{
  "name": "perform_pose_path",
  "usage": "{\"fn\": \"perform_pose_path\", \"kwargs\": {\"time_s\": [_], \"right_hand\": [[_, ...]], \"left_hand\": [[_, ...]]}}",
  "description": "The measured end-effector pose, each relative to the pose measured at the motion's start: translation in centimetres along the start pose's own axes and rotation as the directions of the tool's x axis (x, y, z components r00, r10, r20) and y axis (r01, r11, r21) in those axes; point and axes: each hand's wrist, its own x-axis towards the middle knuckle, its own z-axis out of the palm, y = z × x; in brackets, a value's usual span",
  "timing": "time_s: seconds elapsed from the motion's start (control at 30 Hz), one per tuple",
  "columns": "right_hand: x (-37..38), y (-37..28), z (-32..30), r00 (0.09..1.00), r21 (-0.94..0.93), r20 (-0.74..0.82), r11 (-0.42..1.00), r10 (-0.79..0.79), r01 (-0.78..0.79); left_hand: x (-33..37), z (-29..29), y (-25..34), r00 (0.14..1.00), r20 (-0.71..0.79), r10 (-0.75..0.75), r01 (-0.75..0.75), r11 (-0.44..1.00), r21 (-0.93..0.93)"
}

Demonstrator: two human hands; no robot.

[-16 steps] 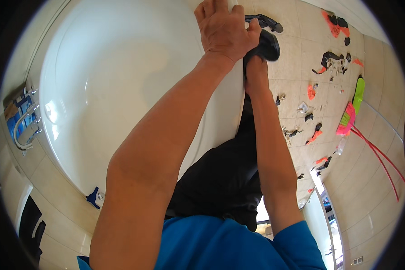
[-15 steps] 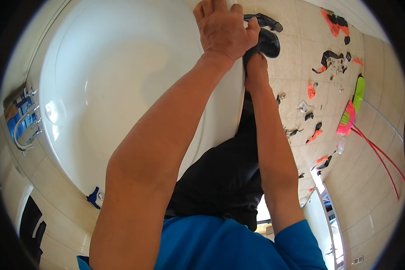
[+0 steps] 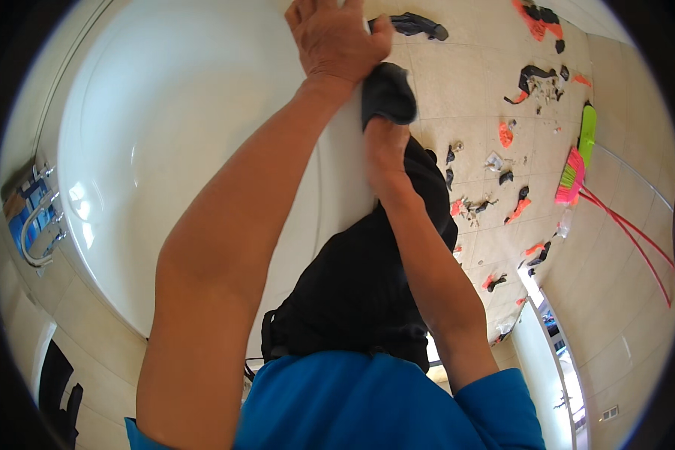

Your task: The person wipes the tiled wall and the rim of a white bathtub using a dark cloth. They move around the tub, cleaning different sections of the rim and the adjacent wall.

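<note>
A large white bathtub (image 3: 180, 187) fills the left and middle of the view. My left hand (image 3: 337, 41) rests at the far part of its rim, fingers spread and nothing held. Close by, on the nearer side, my right hand (image 3: 386, 142) grips a dark grey cloth (image 3: 390, 94) against the rim. The cloth covers the right hand's fingers, and the hand is slightly smeared by motion. A black crumpled piece (image 3: 420, 26) lies just beyond the left hand's thumb.
Black and orange scraps (image 3: 517, 204) and debris litter the tiled floor to the right. A green and pink broom head (image 3: 570, 176) with a red handle (image 3: 622, 225) lies by the right wall. A chrome tap (image 3: 34, 232) stands at the tub's left edge. A white door (image 3: 536, 360) is at lower right.
My right hand with the cloth has come up from the rim's outer side and nearer to me. My left hand stays on the rim while the whole view has shifted.
</note>
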Motion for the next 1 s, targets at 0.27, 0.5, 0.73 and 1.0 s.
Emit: {"fn": "perform_pose_path", "kwargs": {"time_s": [0.27, 0.5, 0.73, 1.0], "right_hand": [[0.2, 1.7, 1.8, 1.0, -0.297, 0.028, 0.955, 0.013, -0.004], [1.1, 3.5, 1.4, 0.988, -0.108, 0.113, 0.99, 0.103, -0.091], [0.9, 3.9, 1.1, 0.923, 0.213, 0.217, 0.908, 0.317, -0.361], [1.5, 3.0, -1.9, 0.874, 0.168, 0.411, 0.92, 0.26, -0.353]], "left_hand": [[-0.8, 1.1, -3.1, 0.997, 0.03, 0.075, -0.077, 0.993, 0.085], [-7.6, -3.1, 0.2, 0.984, 0.173, -0.04, 0.07, 0.982, -0.174], [-9.7, -2.5, 2.3, 0.98, 0.116, -0.163, 0.181, 0.97, -0.165], [-9.3, -2.5, 3.7, 0.982, 0.143, -0.12, 0.109, 0.991, 0.08]]}}
